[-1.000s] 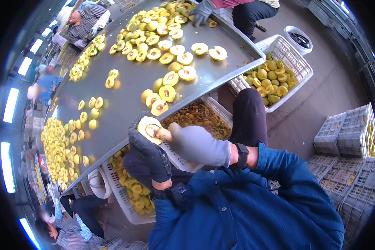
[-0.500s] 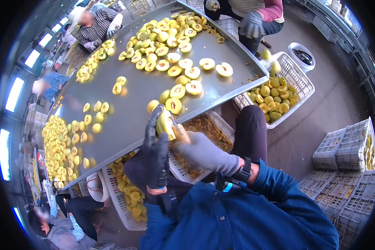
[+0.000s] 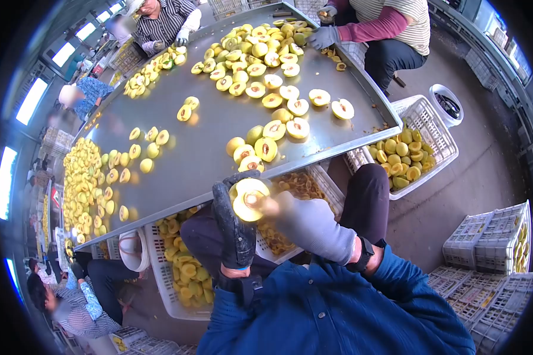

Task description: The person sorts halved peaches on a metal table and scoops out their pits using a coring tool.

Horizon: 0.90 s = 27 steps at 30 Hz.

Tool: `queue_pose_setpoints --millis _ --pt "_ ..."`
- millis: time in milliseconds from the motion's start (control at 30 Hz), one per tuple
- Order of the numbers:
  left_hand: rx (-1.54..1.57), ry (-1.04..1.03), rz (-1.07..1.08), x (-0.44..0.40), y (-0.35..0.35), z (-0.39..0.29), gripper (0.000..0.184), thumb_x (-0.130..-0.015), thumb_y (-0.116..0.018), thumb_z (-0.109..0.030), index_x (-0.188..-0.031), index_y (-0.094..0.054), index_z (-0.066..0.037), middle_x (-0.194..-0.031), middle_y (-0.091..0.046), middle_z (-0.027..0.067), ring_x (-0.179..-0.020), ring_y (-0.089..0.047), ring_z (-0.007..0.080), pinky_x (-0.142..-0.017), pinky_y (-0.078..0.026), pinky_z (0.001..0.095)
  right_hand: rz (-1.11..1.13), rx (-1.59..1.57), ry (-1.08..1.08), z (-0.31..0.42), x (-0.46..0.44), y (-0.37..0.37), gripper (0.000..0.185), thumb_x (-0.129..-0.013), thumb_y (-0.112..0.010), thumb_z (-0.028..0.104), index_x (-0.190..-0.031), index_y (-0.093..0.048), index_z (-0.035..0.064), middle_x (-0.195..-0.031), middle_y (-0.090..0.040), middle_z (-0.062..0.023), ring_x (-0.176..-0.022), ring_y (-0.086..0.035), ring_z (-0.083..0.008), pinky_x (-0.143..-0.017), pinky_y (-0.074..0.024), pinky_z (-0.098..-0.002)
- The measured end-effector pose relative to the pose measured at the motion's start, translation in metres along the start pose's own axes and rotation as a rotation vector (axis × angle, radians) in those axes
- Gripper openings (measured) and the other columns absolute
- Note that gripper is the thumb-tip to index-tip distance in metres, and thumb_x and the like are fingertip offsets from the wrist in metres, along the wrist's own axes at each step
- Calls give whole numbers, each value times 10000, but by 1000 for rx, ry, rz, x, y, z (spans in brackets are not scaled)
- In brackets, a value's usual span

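My left hand, in a black glove, cradles a yellow peach half with its cut face turned up. Against the centre of that face are the blurred fingertips of my right hand, which wears a grey glove. Something tan shows at those fingertips, too smeared to name. Both hands are just off the near edge of a metal table. On the table close to my left hand lie several cut peach halves, some with brown-red centres showing.
Beneath the hands stands a crate of brownish scraps. Crates of peach halves stand left and right of my legs. A white bucket is at upper right, with stacked crates below. Co-workers sit around the table; one gloved hand touches the pile.
My hands have come down and toward me, off the table edge, and the peach half now shows its cut face. The co-worker at upper right has reached into the pile. The view has shifted.
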<state>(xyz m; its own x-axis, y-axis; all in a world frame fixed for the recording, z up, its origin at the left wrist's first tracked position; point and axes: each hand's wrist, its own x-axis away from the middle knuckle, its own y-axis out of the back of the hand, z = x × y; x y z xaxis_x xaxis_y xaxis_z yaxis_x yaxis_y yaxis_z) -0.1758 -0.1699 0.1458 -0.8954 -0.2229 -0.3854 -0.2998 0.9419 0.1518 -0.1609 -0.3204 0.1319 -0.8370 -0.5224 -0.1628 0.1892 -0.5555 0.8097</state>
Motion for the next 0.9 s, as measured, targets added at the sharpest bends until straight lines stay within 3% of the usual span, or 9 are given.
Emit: queue_pose_setpoints --millis 133,300,367,467,567,667,767,800,900 --pt "-201 -37 -1 7 2 -6 247 -947 -589 -159 -1118 -543 13 -1066 -649 139 -959 -626 225 -863 -486 348 -29 -3 -7 -1 4 -8 162 -920 -561 214 -925 -484 71 -626 -619 -144 -573 -658 -356 -492 -510 -463" --pt "-986 -142 -88 21 1 -17 210 -978 -554 -175 -1092 -556 1 -992 -655 135 -889 -630 230 -789 -495 346 -27 -154 -8 -3 6 -10 210 -906 -591 223 -923 -479 46 -627 -607 -178 -567 -632 -388 -494 -484 -483" --pt "-1116 -150 -93 22 -2 -19 200 -991 -541 -182 -1081 -561 -4 -963 -657 133 -861 -632 232 -759 -498 345 -45 -233 1 -4 6 -10 226 -887 -614 220 -931 -486 38 -636 -607 -190 -580 -625 -401 -506 -476 -493" --pt "-642 -149 -12 10 -9 -9 209 -978 -531 -152 -1106 -551 12 -1038 -658 143 -937 -633 222 -837 -495 346 -62 -345 -6 -7 9 -13 239 -856 -639 193 -966 -509 26 -672 -613 -206 -646 -631 -412 -553 -475 -497" --pt "-280 -123 39 -2 -11 -3 219 -975 -507 -131 -1122 -546 26 -1094 -660 152 -997 -634 214 -901 -494 346 -32 -316 -14 -18 12 -18 378 -884 -606 155 -1244 -501 117 -717 -531 -156 -557 -582 -350 -477 -436 -480" --pt "-281 -24 28 -3 -11 -3 241 -1007 -431 -150 -1102 -561 30 -1078 -663 153 -997 -637 214 -903 -498 344 22 -279 -102 -21 7 -15 244 -882 -625 202 -1053 -511 70 -627 -555 -162 -550 -594 -368 -477 -434 -493" --pt "-198 75 26 -4 -11 2 293 -1035 -381 -186 -1070 -584 22 -1058 -655 142 -971 -635 221 -889 -499 349 -71 -315 56 -30 5 -29 237 -871 -638 231 -922 -480 61 -585 -566 -184 -563 -610 -392 -490 -452 -493" --pt "-153 102 41 -5 -10 5 307 -1043 -371 -194 -1057 -594 16 -1045 -650 134 -955 -634 227 -882 -498 355 39 -294 -88 -24 4 -15 216 -866 -636 207 -945 -503 56 -629 -583 -187 -617 -622 -401 -525 -469 -485" --pt "-316 75 59 -5 -4 27 315 -1043 -367 -202 -1037 -598 13 -1040 -638 126 -939 -627 232 -882 -493 365 69 -241 -63 -33 -1 -8 193 -883 -615 198 -939 -503 52 -637 -585 -182 -625 -618 -403 -549 -466 -495"
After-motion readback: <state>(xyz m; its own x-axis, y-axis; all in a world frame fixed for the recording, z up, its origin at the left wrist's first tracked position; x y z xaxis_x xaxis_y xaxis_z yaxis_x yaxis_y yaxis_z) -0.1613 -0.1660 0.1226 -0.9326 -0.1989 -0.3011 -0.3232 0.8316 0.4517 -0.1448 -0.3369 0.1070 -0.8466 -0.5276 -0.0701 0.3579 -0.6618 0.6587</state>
